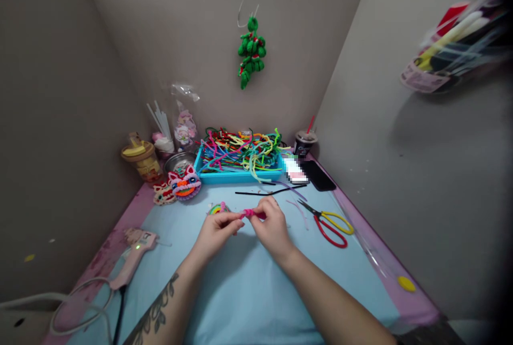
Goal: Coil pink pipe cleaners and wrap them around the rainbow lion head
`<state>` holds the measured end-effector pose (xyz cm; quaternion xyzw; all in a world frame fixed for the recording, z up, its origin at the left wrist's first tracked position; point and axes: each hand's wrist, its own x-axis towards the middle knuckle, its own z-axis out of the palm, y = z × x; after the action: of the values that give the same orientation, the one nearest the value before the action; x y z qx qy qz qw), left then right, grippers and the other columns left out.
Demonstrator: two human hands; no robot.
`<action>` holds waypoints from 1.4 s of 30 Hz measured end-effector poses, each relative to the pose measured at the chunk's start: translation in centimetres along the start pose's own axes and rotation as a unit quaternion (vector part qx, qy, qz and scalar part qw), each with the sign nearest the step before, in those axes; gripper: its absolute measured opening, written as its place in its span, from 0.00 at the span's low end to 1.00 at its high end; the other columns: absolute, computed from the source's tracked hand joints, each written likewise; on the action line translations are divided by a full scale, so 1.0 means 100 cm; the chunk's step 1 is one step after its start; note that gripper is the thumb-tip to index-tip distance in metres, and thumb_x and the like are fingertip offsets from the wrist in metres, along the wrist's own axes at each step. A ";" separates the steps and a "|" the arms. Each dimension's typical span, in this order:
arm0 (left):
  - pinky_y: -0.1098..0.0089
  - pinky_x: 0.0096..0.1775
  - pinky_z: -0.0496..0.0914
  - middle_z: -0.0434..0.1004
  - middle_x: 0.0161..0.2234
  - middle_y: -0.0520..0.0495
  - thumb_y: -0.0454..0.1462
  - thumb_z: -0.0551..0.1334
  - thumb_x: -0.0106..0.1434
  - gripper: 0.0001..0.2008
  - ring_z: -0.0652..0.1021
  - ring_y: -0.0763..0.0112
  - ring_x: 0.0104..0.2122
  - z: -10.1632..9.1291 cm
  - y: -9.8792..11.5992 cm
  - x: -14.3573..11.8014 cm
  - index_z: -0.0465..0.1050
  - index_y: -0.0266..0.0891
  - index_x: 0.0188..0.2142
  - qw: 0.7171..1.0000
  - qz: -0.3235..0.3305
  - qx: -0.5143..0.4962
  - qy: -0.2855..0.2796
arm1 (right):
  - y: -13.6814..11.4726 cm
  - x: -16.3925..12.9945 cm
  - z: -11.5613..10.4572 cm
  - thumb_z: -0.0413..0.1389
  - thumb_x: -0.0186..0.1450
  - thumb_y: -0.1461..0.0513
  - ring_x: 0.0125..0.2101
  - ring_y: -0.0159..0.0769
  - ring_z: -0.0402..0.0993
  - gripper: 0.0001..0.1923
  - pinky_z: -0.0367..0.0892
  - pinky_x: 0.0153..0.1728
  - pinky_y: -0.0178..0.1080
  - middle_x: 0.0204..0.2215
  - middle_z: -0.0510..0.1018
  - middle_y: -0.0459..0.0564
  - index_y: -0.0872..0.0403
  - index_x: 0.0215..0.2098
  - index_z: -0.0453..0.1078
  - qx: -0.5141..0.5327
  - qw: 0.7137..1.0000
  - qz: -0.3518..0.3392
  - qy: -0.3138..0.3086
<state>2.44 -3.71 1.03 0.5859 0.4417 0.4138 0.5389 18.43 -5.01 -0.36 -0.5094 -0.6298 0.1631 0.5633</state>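
- One short, fuzzy pink piece [249, 212], bunched and bumpy; held up over the blue-covered tabletop [240, 302], between the two hands;
- Left hand [218, 230]: thumb and fingertips brought together in a pinch on the piece's left end; right hand [273, 227]: thumb and fingers pinched on its right end; hands close together, linked by the piece;
- Rainbow-striped fuzzy piece [218, 208], curved; just beyond the left hand, partly hidden by it;
- Blue tray [240, 177], rectangular; heaped with bendy, fuzzy stems [232, 152] in many colours;
- Thin black stems [252, 193] lying in front of the tray;
- Scissors [318, 214], dark blades, one red and one yellow handle loop; right of the right hand;
- Pale pink glue gun [134, 259], smooth casing, green light lit; far left.
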 end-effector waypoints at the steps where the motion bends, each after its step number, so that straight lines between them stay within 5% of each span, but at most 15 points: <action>1: 0.71 0.26 0.65 0.75 0.20 0.49 0.44 0.69 0.48 0.11 0.71 0.71 0.21 0.000 0.001 0.000 0.81 0.39 0.29 1.000 0.003 0.008 -0.002 | 0.000 0.000 0.000 0.55 0.57 0.69 0.28 0.33 0.63 0.11 0.61 0.28 0.35 0.26 0.63 0.44 0.52 0.23 0.59 -0.001 1.000 0.005 -0.002; 9: 0.69 0.29 0.67 0.77 0.22 0.47 0.43 0.67 0.52 0.09 0.74 0.68 0.24 0.002 -0.003 0.001 0.80 0.39 0.27 0.997 0.035 0.061 0.012 | 0.008 -0.002 0.006 0.51 0.53 0.73 0.28 0.34 0.61 0.13 0.58 0.29 0.36 0.26 0.61 0.44 0.51 0.22 0.54 -0.075 0.997 -0.028 -0.002; 15: 0.69 0.32 0.70 0.80 0.32 0.45 0.41 0.67 0.52 0.19 0.77 0.66 0.30 0.003 -0.007 0.000 0.77 0.40 0.44 0.996 0.056 0.050 0.042 | 0.010 -0.004 0.006 0.51 0.57 0.72 0.32 0.37 0.66 0.10 0.62 0.33 0.38 0.29 0.66 0.48 0.51 0.25 0.58 -0.122 0.990 -0.067 -0.038; 21: 0.70 0.33 0.69 0.78 0.29 0.45 0.41 0.65 0.55 0.09 0.75 0.68 0.28 -0.003 -0.011 0.002 0.78 0.38 0.33 0.986 0.105 0.113 0.059 | 0.006 -0.003 0.004 0.53 0.59 0.69 0.39 0.40 0.70 0.06 0.66 0.41 0.40 0.35 0.71 0.52 0.53 0.32 0.65 -0.087 0.988 -0.091 -0.087; 26: 0.73 0.28 0.66 0.76 0.27 0.48 0.42 0.65 0.55 0.10 0.72 0.72 0.24 -0.007 -0.008 0.004 0.77 0.37 0.33 0.994 0.069 0.064 0.056 | 0.003 0.000 0.001 0.54 0.63 0.65 0.41 0.39 0.72 0.11 0.68 0.43 0.41 0.39 0.76 0.53 0.53 0.44 0.69 -0.004 0.989 -0.055 -0.136; 33: 0.73 0.27 0.66 0.75 0.24 0.48 0.41 0.66 0.52 0.10 0.72 0.72 0.24 -0.005 -0.002 0.005 0.78 0.36 0.30 0.996 0.057 0.052 0.046 | 0.004 0.001 0.005 0.53 0.61 0.64 0.30 0.34 0.74 0.07 0.68 0.31 0.34 0.30 0.80 0.48 0.54 0.33 0.74 0.076 0.986 0.051 -0.139; 42: 0.72 0.29 0.67 0.77 0.26 0.46 0.41 0.65 0.53 0.11 0.74 0.69 0.26 -0.004 -0.006 0.005 0.78 0.36 0.32 0.996 0.051 0.067 0.035 | 0.006 0.004 0.006 0.55 0.58 0.61 0.25 0.31 0.71 0.07 0.64 0.28 0.33 0.25 0.77 0.47 0.56 0.29 0.73 0.126 0.970 0.129 -0.160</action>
<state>2.13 -3.06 0.43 0.6278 0.4567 0.4299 0.4609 18.26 -4.22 -0.77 -0.4786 -0.6150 0.3920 0.4889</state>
